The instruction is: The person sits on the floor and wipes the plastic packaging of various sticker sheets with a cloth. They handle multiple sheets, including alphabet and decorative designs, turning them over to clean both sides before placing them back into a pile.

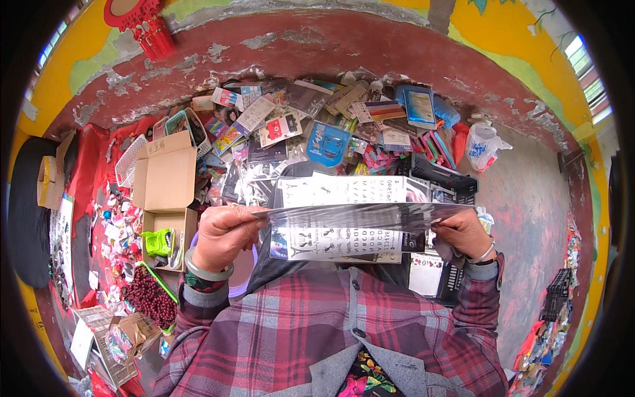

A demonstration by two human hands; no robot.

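Clothing: a red and grey plaid jacket (pixel 278 331) with a grey collar fills the near edge, dark flowered cloth (pixel 367 374) showing at the neck.
Left hand: the left hand (pixel 223 237) is closed in a pinch, thumb and fingers gripping one end of the plastic sheet; a pale bangle (pixel 209 272) circles the wrist.
Right hand: the right hand (pixel 467 235) pinches the opposite end, its fingers bent; a silver-coloured bangle (pixel 487 253) sits at the wrist.
Plastic sheet: the thin, glossy, see-through plastic sheet (pixel 357 216) spans the gap between both hands, above the printed sheets.
Printed sheets: white printed sheets (pixel 331 246) with black letters and figures lie under the plastic sheet, in front of the body.
Left side: a purple rim (pixel 250 271) shows just beside the left wrist; farther left, dark red beads (pixel 150 293) lie near an open cardboard box (pixel 164 173) holding a bright green item (pixel 157 243).
Right side: a black crate (pixel 456 182) stands beyond the sheets, with bare floor (pixel 529 218) farther right.
Pile: cards and packets surround a blue pouch (pixel 328 145); a white plastic bag (pixel 486 147) sits right of them.
Wall: peeling dark red paint (pixel 370 46) runs below yellow; a red ornament (pixel 135 20) hangs upper left.
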